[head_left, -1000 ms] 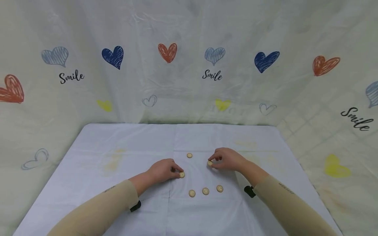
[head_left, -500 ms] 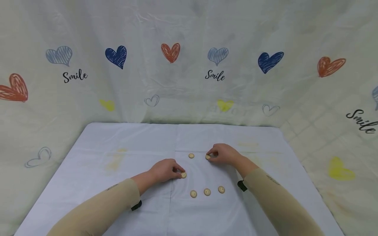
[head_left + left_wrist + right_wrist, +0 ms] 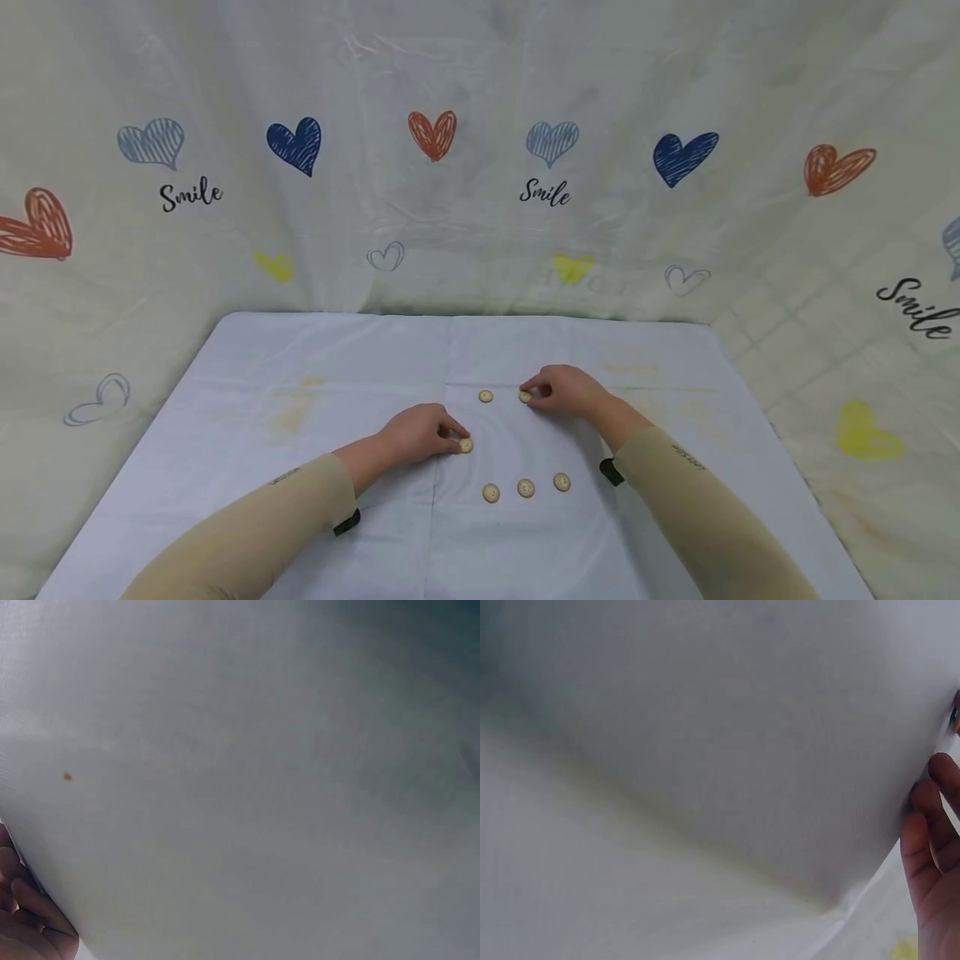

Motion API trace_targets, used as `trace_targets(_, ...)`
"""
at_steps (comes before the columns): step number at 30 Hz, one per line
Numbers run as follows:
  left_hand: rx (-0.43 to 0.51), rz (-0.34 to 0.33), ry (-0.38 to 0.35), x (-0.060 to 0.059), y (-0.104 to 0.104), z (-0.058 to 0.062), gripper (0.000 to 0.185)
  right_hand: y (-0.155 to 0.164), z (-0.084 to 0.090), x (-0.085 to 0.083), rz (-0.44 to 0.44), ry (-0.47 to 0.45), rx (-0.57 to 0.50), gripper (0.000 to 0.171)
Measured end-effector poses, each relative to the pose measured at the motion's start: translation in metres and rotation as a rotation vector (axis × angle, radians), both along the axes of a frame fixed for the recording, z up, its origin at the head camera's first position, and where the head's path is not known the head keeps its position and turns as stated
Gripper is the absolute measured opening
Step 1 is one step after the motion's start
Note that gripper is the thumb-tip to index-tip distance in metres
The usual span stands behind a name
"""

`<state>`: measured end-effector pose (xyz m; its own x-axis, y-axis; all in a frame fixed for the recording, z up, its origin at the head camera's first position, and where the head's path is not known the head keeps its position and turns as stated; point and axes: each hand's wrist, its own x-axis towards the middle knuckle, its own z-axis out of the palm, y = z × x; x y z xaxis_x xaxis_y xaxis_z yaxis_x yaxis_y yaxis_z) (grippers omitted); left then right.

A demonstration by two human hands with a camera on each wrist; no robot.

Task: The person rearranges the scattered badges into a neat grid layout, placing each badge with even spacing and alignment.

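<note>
Wooden buttons point(image 3: 526, 487) (head view only) — wrist views show cloth point(image 3: 262, 787)

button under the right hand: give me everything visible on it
The button is a small round disc, pale tan, wood-like in look; its holes are too small to make out here. It lies flat on the white tablecloth, far of centre, apart from and just right of a matching loose button. The right hand pinches it at its right edge with curled fingertips, partly covering it. The wrist views show only cloth and fingers, not the button.
</note>
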<state>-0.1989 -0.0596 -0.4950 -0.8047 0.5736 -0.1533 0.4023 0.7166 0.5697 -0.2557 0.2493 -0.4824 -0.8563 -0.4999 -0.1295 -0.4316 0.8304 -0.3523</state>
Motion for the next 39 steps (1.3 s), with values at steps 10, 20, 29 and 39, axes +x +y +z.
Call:
trace_targets(10,0.008,-0.018,0.006,-0.002,0.003,0.0,0.02,0.002,0.008,0.007,-0.137,-0.062,-0.073,0.031)
trace_targets(20,0.004,-0.014,0.006,0.002,0.003,-0.007,0.02,0.014,0.007,0.016,-0.149,-0.097,-0.152,0.035)
trace_targets(29,0.012,-0.011,0.029,0.001,0.003,-0.002,0.02,0.024,0.018,0.035,-0.085,-0.121,-0.167,0.034)
trace_targets(39,0.013,-0.014,0.026,0.002,0.002,0.002,0.02,0.048,0.024,0.07,0.03,-0.111,-0.225,0.033)
